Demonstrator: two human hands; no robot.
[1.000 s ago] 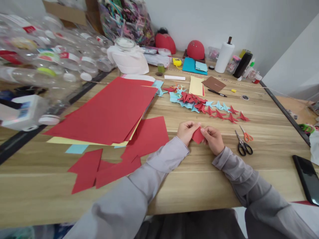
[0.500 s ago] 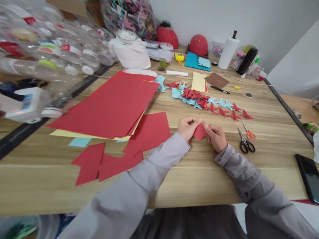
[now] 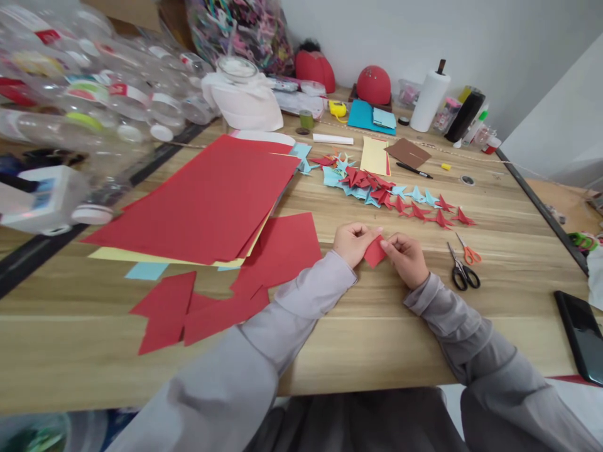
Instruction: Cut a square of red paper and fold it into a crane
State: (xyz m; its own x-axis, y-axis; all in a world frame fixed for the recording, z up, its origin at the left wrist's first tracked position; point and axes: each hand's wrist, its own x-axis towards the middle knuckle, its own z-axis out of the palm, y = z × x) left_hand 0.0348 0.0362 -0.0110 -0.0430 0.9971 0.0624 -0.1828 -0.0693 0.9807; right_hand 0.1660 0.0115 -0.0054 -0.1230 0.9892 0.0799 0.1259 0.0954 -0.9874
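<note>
Sheets of red paper (image 3: 202, 201) lie well left of the black-handled scissors (image 3: 464, 276), folded paper figures (image 3: 360, 178) spread beyond and to the left of them. Left hand (image 3: 352, 245) and right hand (image 3: 406, 258), left of the scissors, pinch a small red paper piece (image 3: 374, 253), fingers nearly closed. Since half a second ago, the right hand has edged inward over the paper, suggesting a fold in progress.

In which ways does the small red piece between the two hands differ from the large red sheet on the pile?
The small red piece is much smaller than the large red sheet. The small red piece is held between left hand and right hand; the large red sheet lies untouched. Both are red.
</note>
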